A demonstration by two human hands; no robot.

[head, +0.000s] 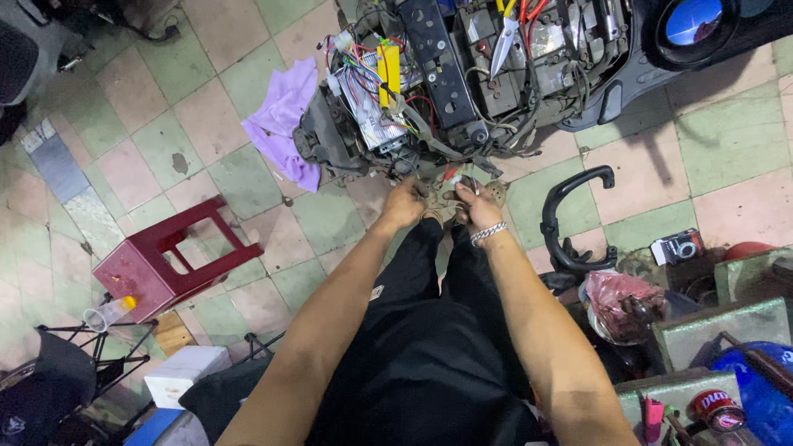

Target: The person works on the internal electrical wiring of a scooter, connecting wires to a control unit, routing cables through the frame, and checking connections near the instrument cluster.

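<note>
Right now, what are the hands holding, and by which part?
Both the left hand and right hand grip the wiring bundle at the scooter's exposed end; exactly where the fingers close cannot be told.

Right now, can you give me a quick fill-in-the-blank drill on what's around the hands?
1. The stool left of the arms is ____.
2. The cloth beside the scooter is ____.
3. The bracelet sits on the ____ wrist.
4. Both the left hand and right hand reach the scooter's ____ end.

Missing: red; purple; right; near

repair workshop | stripped scooter (462, 74) wiring exposed | pliers (505, 37) | tiled floor (719, 140)
</note>
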